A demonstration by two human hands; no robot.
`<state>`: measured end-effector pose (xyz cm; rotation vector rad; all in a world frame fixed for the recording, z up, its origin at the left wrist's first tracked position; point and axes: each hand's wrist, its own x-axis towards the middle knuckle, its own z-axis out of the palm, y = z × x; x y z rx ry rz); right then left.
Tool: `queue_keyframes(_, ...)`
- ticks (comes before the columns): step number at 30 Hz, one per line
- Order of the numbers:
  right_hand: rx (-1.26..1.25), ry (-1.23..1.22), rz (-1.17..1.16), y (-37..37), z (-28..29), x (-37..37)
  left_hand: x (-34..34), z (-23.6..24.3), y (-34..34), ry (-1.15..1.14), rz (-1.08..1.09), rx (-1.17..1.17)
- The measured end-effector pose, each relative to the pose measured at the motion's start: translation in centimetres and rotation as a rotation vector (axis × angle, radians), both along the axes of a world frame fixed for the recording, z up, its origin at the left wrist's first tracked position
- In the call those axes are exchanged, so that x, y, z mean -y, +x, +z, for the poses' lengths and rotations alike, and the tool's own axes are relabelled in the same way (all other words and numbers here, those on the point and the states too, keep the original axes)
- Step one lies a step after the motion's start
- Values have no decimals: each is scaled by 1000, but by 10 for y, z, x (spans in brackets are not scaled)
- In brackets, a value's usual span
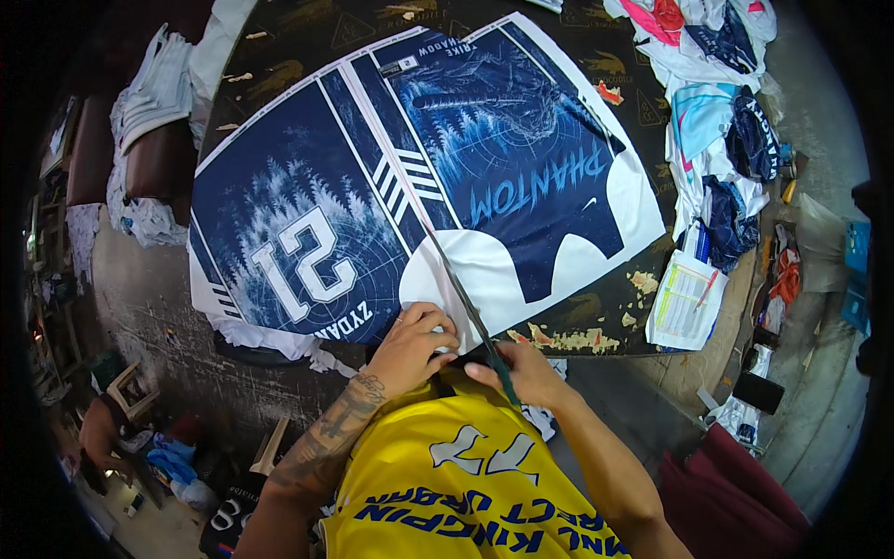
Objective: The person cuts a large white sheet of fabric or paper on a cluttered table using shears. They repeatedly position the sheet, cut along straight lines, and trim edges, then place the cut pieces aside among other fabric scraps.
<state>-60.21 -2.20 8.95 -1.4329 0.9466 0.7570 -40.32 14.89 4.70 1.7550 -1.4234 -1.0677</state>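
Note:
A large sheet of printed jersey fabric [521, 196] in dark blue with white margins lies spread on the dark table. My right hand [531, 375] is closed round the dark green handles of a pair of long scissors [470, 312]. Their blades reach away from me over the white part of the sheet, along the strip between two printed panels. Just left of the scissors, my left hand [416, 347] has its fingers curled on the near white edge of the fabric, gripping it. The handles are partly hidden by my right fingers.
The table [582, 337] has a worn, peeling near edge. Piled cut fabric [717, 177] lies along its right side, with a paper sheet and a red pen [705, 291] nearby. White fabric [154, 102] is heaped at the far left. Below stand a wooden stool [133, 391] and bags.

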Motion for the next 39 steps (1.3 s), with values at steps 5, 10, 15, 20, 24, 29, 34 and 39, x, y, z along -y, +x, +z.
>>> queue_keyframes(5, 15, -91, 16, 43, -2, 10, 4, 0, 19, 37, -87, -122)
queue_keyframes(10, 71, -152, 39, 95, -11, 29, 7, -7, 32, 24, -150, -189)
queue_keyframes(15, 24, -159, 33, 142, -18, 45, 10, -20, 47, 74, -264, -248)
queue_keyframes(20, -5, -145, 102, 182, -13, 63, 20, -25, 66, 179, -318, -472)
queue_keyframes(24, 16, -186, 105, 223, -8, 76, 32, -27, 83, 291, -302, -597)
queue_keyframes(29, 5, -150, 52, 263, -9, 85, 43, -24, 102, 292, -335, -629)
queue_keyframes(34, -60, -139, 92, 299, -14, 98, 51, -26, 105, 357, -367, -741)
queue_keyframes(39, 66, -211, 98, 323, -14, 112, 54, -6, 104, 360, -234, -747)
